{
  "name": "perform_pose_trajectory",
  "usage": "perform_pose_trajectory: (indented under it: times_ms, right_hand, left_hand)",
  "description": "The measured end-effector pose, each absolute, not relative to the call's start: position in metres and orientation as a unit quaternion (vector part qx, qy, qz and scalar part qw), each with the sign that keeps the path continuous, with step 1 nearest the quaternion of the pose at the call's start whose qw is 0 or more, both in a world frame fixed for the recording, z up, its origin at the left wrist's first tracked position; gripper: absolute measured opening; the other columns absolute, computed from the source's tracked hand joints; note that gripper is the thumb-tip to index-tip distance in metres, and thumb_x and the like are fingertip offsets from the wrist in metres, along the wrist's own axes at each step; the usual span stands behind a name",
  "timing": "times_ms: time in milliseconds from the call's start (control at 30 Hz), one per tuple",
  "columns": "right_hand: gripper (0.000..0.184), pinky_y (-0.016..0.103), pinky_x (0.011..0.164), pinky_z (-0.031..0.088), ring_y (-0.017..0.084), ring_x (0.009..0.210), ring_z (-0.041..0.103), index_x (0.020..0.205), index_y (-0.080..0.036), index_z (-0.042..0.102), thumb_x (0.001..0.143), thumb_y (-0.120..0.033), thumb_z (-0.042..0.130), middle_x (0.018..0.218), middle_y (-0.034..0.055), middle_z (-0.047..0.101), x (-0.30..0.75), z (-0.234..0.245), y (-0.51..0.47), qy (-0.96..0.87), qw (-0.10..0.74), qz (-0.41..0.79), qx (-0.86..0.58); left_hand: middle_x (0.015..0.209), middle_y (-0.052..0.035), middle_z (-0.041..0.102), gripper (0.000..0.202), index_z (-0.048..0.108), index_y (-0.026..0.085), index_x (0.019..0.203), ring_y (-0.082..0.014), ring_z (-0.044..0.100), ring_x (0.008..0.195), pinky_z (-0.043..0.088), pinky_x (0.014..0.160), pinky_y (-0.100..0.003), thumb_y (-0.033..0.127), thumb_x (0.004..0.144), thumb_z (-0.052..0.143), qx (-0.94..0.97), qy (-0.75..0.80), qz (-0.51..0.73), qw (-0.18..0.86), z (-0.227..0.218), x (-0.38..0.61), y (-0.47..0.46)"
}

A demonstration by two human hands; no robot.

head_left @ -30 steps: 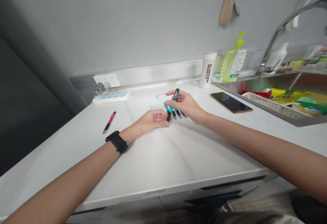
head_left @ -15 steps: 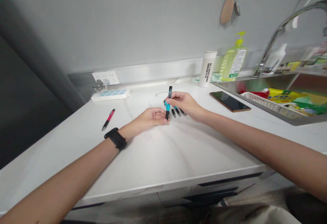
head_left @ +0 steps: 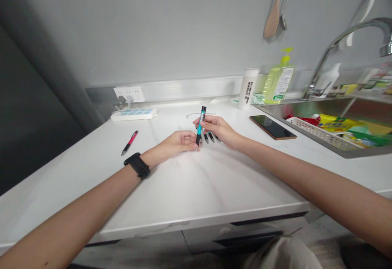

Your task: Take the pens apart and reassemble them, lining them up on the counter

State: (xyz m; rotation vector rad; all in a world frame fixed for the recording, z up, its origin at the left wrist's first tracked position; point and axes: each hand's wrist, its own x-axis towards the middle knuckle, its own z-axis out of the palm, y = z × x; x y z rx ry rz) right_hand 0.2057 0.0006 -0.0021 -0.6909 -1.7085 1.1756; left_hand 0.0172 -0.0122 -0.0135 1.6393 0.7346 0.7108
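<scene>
My right hand pinches a teal and black pen and holds it nearly upright over the white counter. Its lower tip meets the fingertips of my left hand, which rests on the counter with curled fingers and seems to pinch that tip. A black watch is on my left wrist. Several more dark-tipped pens lie on the counter under my right hand, partly hidden by it. A pink pen lies alone to the left.
A white power strip and a wall socket sit at the back left. A dark phone, a white cylinder and a green soap bottle stand to the right. The sink holds a basket with packets.
My right hand has turned the teal pen from a slant to nearly upright and brought it a little left, onto my left fingertips. The camera has tilted slightly.
</scene>
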Motion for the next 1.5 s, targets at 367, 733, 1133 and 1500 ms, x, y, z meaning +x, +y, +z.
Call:
perform_pose_trajectory:
  times_ms: [367, 733, 1133, 1500]
  right_hand:
    - [0.030, 0.025, 0.068, 0.041, 0.012, 0.074, 0.053, 0.076, -0.015, 0.063, 0.073, -0.045, 0.066, 0.080, 0.0022, 0.060, 0.205, -0.003, 0.003, -0.705, 0.474, 0.444, -0.285]
    - [0.030, 0.021, 0.052, 0.036, 0.008, 0.060, 0.048, 0.082, -0.015, 0.066, 0.069, -0.041, 0.071, 0.076, 0.0016, 0.060, 0.199, -0.002, -0.001, -0.639, 0.522, 0.470, -0.313]
    - [0.033, 0.022, 0.053, 0.039, 0.011, 0.063, 0.051, 0.091, -0.017, 0.066, 0.073, -0.044, 0.065, 0.070, 0.0000, 0.055, 0.199, -0.005, -0.003, -0.585, 0.553, 0.534, -0.258]
    - [0.033, 0.020, 0.052, 0.037, 0.008, 0.057, 0.048, 0.070, -0.016, 0.060, 0.068, -0.047, 0.070, 0.063, -0.0016, 0.056, 0.203, -0.009, 0.006, -0.626, 0.535, 0.474, -0.312]
  left_hand:
    - [0.081, -0.0067, 0.068, 0.027, 0.062, 0.012, 0.083, -0.0135, 0.062, 0.077, 0.045, 0.078, -0.028, 0.031, 0.068, 0.075, 0.709, 0.297, 0.308, 0.561, -0.014, 0.014, -0.014]
    - [0.076, -0.0041, 0.068, 0.033, 0.066, 0.012, 0.080, -0.0132, 0.062, 0.072, 0.048, 0.075, -0.028, 0.028, 0.055, 0.081, 0.675, 0.414, 0.376, 0.481, -0.007, 0.012, -0.018]
    - [0.077, -0.0055, 0.070, 0.030, 0.066, 0.012, 0.081, -0.0137, 0.063, 0.070, 0.050, 0.070, -0.026, 0.030, 0.059, 0.078, 0.676, 0.419, 0.400, 0.456, -0.002, 0.022, -0.029]
    - [0.071, -0.0062, 0.071, 0.032, 0.068, 0.013, 0.075, -0.0156, 0.065, 0.067, 0.052, 0.069, -0.028, 0.027, 0.050, 0.082, 0.662, 0.450, 0.403, 0.443, -0.007, 0.020, -0.018]
